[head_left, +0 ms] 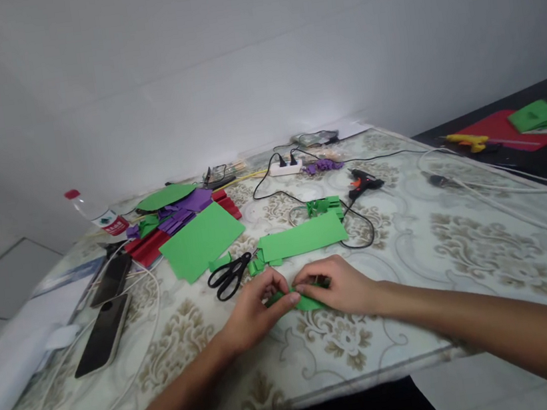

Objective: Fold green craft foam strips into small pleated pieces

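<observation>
Near the table's front edge, my left hand (259, 307) and my right hand (339, 284) meet over a small green paper piece (310, 302). Both hands pinch it between thumb and fingertips, and the fingers cover much of it. Just beyond them lies a long green paper strip (305, 236), with small cut green scraps (257, 262) at its left end. Black-handled scissors (230, 276) rest to the left of that strip, their blades partly under the paper. A fringed green paper piece (324, 207) sits behind the strip.
A large green sheet (202, 240) overlaps red and purple paper at left, near a bottle (106, 217) and two phones (103, 336). A hot glue gun (364, 181), its cord and a power strip (285, 167) are behind. White cables (506, 208) cross the right side.
</observation>
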Demonstrator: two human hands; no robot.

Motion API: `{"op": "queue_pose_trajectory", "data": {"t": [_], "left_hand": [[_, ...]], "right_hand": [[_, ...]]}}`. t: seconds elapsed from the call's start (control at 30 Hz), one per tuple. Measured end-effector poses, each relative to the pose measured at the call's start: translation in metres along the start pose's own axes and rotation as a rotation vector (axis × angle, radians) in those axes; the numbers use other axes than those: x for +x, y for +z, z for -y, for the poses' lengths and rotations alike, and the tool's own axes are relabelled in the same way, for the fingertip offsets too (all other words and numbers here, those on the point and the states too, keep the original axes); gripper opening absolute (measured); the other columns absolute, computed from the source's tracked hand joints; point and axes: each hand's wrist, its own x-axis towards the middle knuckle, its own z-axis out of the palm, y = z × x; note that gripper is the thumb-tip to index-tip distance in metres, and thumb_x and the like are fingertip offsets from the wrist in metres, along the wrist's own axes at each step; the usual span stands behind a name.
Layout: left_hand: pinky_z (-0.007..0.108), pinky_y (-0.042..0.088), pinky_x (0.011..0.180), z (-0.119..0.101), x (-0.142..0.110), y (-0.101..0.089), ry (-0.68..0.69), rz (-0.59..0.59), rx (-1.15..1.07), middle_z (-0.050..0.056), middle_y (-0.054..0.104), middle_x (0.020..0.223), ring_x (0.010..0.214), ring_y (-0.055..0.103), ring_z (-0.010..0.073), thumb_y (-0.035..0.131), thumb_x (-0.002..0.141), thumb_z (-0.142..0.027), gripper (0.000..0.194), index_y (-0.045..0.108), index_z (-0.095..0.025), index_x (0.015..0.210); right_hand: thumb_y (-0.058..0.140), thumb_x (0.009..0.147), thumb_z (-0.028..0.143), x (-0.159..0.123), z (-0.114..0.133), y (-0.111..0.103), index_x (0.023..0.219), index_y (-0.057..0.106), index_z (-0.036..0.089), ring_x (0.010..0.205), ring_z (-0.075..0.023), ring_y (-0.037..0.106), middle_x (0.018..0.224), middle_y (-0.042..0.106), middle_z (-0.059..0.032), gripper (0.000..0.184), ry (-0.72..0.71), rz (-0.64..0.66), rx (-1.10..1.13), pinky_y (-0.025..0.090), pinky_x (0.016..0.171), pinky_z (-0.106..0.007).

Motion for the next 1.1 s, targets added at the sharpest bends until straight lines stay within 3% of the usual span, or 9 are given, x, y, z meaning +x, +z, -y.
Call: {"op": "queue_pose_trajectory", "data": {"t": [0.2,0.33,0.53,0.77,1.1], "left_hand": [[0.028,0.044,0.074,-0.0031,-0.0034,-0.0013,0.134,0.041,0.159,0.002,0.062,0.088,0.081,0.057,0.0169,0.077,0.080,-0.041,0.032,0.057,-0.019,0.091],[0.029,0.045,0.077,0.0002,-0.0040,-0.0001,0.201,0.046,0.254,0.004,0.062,0.093,0.085,0.058,0.0180,0.076,0.081,-0.038,0.031,0.055,-0.020,0.096],[0.030,0.045,0.077,0.0016,-0.0050,-0.0002,0.211,0.008,0.310,0.005,0.062,0.095,0.086,0.058,0.0186,0.068,0.086,-0.029,0.022,0.053,-0.020,0.100],[0.031,0.047,0.081,-0.0019,-0.0051,-0.0023,0.212,-0.007,0.293,0.005,0.064,0.096,0.088,0.061,0.0187,0.061,0.091,-0.028,0.018,0.054,-0.020,0.105],[0.031,0.051,0.085,-0.0032,-0.0054,-0.0034,0.226,0.020,0.251,0.006,0.071,0.104,0.095,0.068,0.0192,0.056,0.095,-0.022,0.020,0.059,-0.020,0.115]], "right_hand": [[0.064,0.088,0.024,-0.0007,0.0000,0.0008,0.090,0.075,0.018,0.071,-0.0157,0.068,0.081,0.076,-0.0035,0.012,-0.001,0.020,0.093,0.051,0.066,-0.024],[0.064,0.088,0.026,-0.0002,-0.0006,0.0013,0.089,0.073,0.017,0.067,-0.0144,0.065,0.077,0.074,-0.0033,0.013,0.036,0.014,0.153,0.049,0.062,-0.023],[0.064,0.087,0.028,0.0009,-0.0035,0.0037,0.089,0.072,0.017,0.058,-0.0122,0.060,0.069,0.069,-0.0011,0.013,0.074,0.020,0.230,0.047,0.055,-0.022],[0.067,0.087,0.037,0.0022,-0.0052,0.0036,0.087,0.072,0.016,0.061,-0.0135,0.062,0.070,0.070,-0.0022,0.021,0.104,0.005,0.261,0.049,0.057,-0.024],[0.067,0.085,0.027,0.0001,-0.0026,0.0010,0.081,0.071,0.017,0.060,-0.0128,0.061,0.071,0.070,-0.0014,0.011,0.033,0.001,0.058,0.047,0.056,-0.022]]}}
